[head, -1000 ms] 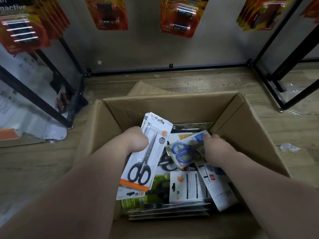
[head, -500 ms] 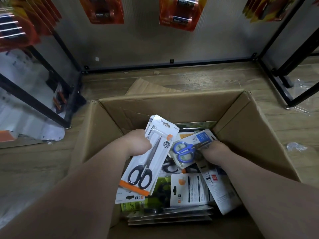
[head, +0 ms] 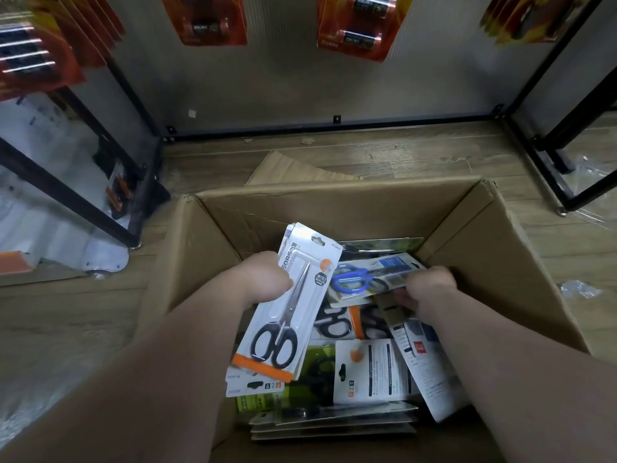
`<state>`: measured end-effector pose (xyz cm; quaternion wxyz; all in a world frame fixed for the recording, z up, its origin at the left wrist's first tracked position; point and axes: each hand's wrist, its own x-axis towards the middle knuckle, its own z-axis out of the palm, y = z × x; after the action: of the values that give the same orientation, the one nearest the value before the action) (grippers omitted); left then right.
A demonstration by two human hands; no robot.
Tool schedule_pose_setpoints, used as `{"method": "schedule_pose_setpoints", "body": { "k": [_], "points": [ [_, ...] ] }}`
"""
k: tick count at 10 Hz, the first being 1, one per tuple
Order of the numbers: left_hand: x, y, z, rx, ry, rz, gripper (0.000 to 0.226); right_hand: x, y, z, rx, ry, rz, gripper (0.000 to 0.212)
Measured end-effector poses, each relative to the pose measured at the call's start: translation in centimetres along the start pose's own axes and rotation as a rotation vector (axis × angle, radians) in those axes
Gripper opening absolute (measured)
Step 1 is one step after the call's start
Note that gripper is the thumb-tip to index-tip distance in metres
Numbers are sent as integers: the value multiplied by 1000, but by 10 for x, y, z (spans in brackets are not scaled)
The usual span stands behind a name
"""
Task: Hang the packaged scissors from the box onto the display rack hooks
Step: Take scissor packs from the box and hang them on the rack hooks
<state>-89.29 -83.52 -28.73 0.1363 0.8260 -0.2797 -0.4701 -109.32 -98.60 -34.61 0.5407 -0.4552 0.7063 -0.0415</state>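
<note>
- Head view: the left hand [head: 263, 279] was curled round the left edge of a white-carded black-handled scissors pack [head: 283, 315], holding it tilted over the box with its hang-hole end pointing away from the person
- The right hand [head: 430, 285] had its fingers curled round the right end of a blue-handled scissors pack [head: 364, 279], holding it at a slant just beside the black-handled one
- Both held packs were inside the open cardboard box [head: 300, 208], which stood on the wooden floor [head: 400, 155]
- More scissors packs [head: 370, 372] lay piled in the box beneath the hands, several face down and overlapping
- Beyond the box, the black rack frame [head: 334, 123] ran along the foot of a grey back panel, and red-orange battery packs [head: 357, 25] hung above it
- Crumpled clear plastic [head: 579, 289] lay on the floor to the right of the box
</note>
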Motion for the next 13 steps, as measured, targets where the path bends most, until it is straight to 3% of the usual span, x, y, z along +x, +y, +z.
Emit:
{"method": "schedule_pose_setpoints", "body": {
  "k": [1,3,4,6,8,10,11,12,13],
  "points": [
    [2,-2,0,4,5,33,24,-4,-1,-6,15,-6,66,13],
    [-2,1,-2,-38,21,43,25,-5,4,-14,-79,16,17,5],
    [-4,1,-2,-43,35,27,24,-14,1,-21,9,-48,13,12],
    [-6,2,-4,-22,62,27,26,-25,-8,-26,92,0,-62,22],
    [-8,1,-5,-37,88,23,27,-27,-14,-26,130,81,-116,13],
    [-9,1,-6,-43,47,21,25,-28,-11,-17,-104,-210,-137,32],
    [-11,7,-1,-50,-16,92,19,-38,-12,-6,-77,-374,-147,27],
    [-9,8,2,-82,-63,106,9,-39,-11,3,-91,-459,-193,20],
    [-7,8,4,-96,-101,82,10,-42,-12,14,-241,-430,-278,27]
  ]
}}
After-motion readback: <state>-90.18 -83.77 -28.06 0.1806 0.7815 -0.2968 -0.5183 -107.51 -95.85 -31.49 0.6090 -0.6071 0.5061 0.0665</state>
